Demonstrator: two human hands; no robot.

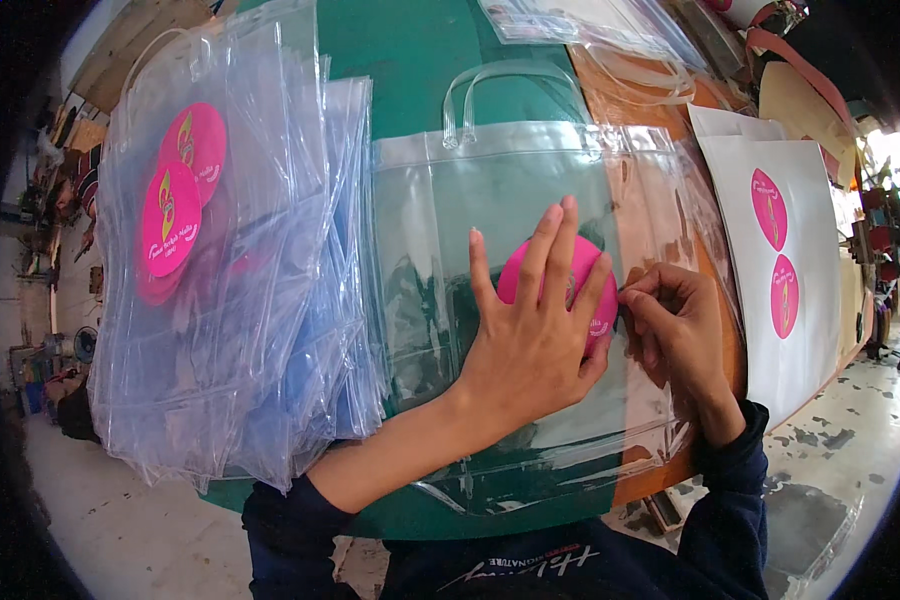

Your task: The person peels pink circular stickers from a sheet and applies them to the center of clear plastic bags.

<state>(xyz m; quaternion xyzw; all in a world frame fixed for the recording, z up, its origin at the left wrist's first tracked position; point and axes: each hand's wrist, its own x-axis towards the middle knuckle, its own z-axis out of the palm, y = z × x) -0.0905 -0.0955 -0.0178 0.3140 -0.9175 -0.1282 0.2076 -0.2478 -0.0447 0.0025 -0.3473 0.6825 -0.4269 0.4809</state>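
A clear plastic bag (420, 210) with looped handles lies flat before me. On its front is a round pink sticker (519, 268). My left hand (530, 330) rests over the sticker with its fingers spread and pressed down, hiding much of it. At the sticker's right edge, my right hand (675, 325) has thumb and forefinger pinched together; what they hold, if anything, is too small to make out. A thick stack of clear bags (260, 330) lies to the left, the top one bearing overlapping pink stickers (172, 220).
White sheets (800, 365) with two pink oval stickers (784, 297) lie at the right edge. More clear bags (610, 25) lie at the far side. The tabletop is part green (400, 60), part orange-brown wood (610, 95). A worn floor (820, 480) shows beyond it.
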